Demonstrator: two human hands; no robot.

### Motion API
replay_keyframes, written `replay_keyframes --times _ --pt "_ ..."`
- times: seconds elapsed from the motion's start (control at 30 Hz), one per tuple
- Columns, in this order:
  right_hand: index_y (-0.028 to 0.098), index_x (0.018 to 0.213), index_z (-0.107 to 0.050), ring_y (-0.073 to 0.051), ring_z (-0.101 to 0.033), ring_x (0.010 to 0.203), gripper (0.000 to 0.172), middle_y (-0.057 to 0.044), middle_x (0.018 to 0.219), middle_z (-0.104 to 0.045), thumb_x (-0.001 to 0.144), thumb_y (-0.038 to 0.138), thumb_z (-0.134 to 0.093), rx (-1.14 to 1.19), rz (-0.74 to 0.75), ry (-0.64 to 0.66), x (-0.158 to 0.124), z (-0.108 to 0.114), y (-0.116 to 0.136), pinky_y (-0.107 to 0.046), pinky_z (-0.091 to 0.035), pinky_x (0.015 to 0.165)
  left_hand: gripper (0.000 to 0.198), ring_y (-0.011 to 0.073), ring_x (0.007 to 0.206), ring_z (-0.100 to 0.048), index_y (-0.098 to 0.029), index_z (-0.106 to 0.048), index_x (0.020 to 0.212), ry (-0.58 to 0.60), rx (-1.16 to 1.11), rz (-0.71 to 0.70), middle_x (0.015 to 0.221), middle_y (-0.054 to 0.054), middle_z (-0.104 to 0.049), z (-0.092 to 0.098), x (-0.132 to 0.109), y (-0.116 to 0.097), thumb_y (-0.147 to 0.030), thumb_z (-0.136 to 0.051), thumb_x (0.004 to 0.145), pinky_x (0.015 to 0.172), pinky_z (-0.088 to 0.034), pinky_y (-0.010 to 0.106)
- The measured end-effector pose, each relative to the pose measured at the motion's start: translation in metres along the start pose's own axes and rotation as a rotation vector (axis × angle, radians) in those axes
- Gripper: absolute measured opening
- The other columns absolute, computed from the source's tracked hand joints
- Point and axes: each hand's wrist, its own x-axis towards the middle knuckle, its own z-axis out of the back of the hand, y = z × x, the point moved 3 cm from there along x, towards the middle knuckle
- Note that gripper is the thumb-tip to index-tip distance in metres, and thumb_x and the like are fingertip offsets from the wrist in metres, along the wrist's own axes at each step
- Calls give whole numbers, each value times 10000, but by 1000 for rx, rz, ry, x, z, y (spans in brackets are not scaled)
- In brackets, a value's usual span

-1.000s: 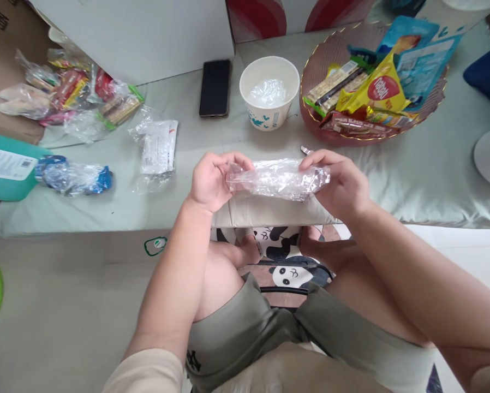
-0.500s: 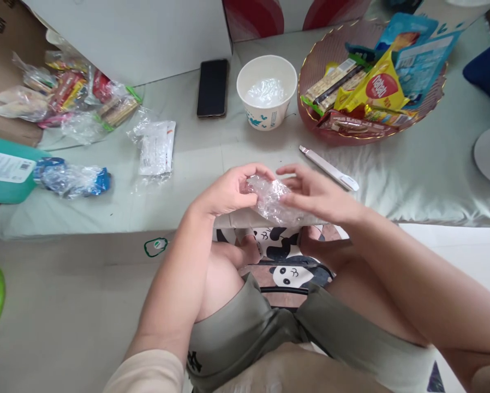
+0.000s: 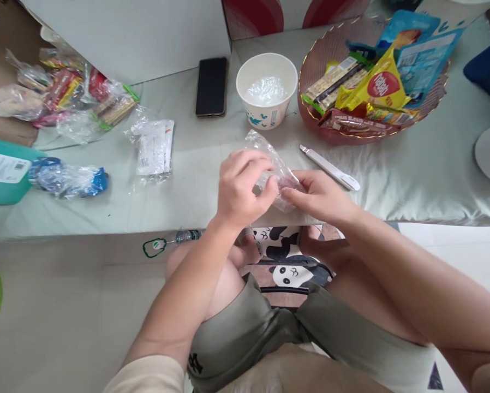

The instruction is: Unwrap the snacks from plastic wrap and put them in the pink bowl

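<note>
A crumpled clear plastic bag (image 3: 284,174) is between my two hands, just above the front edge of the cloth-covered table. My right hand (image 3: 321,196) pinches its lower right part between thumb and fingers. Over its left side, my left hand (image 3: 245,185) is curled, thumb and fingers bent round the plastic; the fingertips are partly hidden. One end of the bag sticks up past the left knuckles. A white utility knife (image 3: 329,168) lies just beyond my right hand. Behind the bag stands a white paper cup (image 3: 265,117) with crumpled clear plastic inside.
A pink glass bowl (image 3: 310,123) of packaged snacks stands at back right. A black phone (image 3: 211,87) lies left of the cup. Farther left are plastic-wrapped white packets (image 3: 155,147), a blue-and-clear wrapped item (image 3: 69,177), a teal bottle (image 3: 3,169) and several snack packs (image 3: 65,90).
My left hand has moved up and turned over the bag, its back now showing. The bag is stretched longer and tilts up to the left. My right hand has closed on its lower part.
</note>
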Motion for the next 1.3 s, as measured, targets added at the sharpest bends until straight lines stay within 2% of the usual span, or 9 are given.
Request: replay_keyframes --times 0.13,0.27,0.4,0.5,0.7,0.77,0.93,1.07,1.3 --pt "184 773 -623 -133 -501 695 158 15 718 -571 782 339 -598 95 146 -26 -1 -1 1 -292 -394 659 257 266 1233 -658 -226 -663 1121 162 -150 129 1262 78 -731 -6 2 -4 -303 -627 878 1112 -506 458" --pt "202 903 -683 -176 -604 828 158 -21 887 -662 815 308 -606 167 281 -76 0 -2 3 -335 -476 780 421 237 1185 -684 -208 -643 1253 308 -501 374 1304 81 -724 -13 -1 3 -274 -654 837 1020 -560 370" --pt "226 989 -646 -194 -613 904 193 -35 956 -650 832 339 -643 109 283 -257 1 0 -3 -344 -496 777 426 213 1099 -704 -207 -668 1221 284 -646 543 1224 60 -746 -17 -3 6 -174 -633 797 932 -575 330" --pt "243 1073 -582 -205 -609 1020 391 -54 1130 -640 733 329 -752 88 288 -443 1 4 -6 -350 -507 832 338 205 1040 -704 -205 -703 1114 265 -681 587 1162 52 -753 -17 0 6 -187 -652 780 903 -574 328" --pt "241 910 -515 -128 -545 705 231 24 793 -576 791 339 -687 278 176 -370 6 -1 -3 -304 -457 666 392 170 871 -691 -205 -659 1054 233 -847 691 1022 47 -739 -19 4 9 -360 -800 723 719 -558 268" --pt "249 883 -473 -115 -523 658 252 42 758 -547 788 345 -686 357 171 -413 7 -2 -1 -291 -433 624 368 141 767 -654 -212 -645 1018 175 -824 775 920 20 -718 -17 3 15 -350 -803 716 655 -525 250" --pt "252 880 -453 -111 -540 667 201 48 764 -532 833 339 -628 415 164 -395 12 -9 -1 -294 -435 639 214 95 648 -508 -240 -573 853 -228 -627 796 753 -44 -554 13 13 39 -305 -740 736 614 -430 238" --pt "240 912 -493 -115 -515 685 152 41 781 -534 860 336 -599 395 155 -336 19 -17 0 -299 -425 657 228 109 653 -481 -255 -541 872 -207 -529 681 749 -38 -510 24 47 45 -343 -738 799 616 -394 270" --pt "245 903 -489 -114 -508 644 138 52 748 -523 841 334 -574 427 114 -271 32 -25 11 -286 -413 634 435 117 702 -474 -258 -480 876 66 -290 515 744 -53 -524 -9 159 64 18 -778 719 642 -383 279"
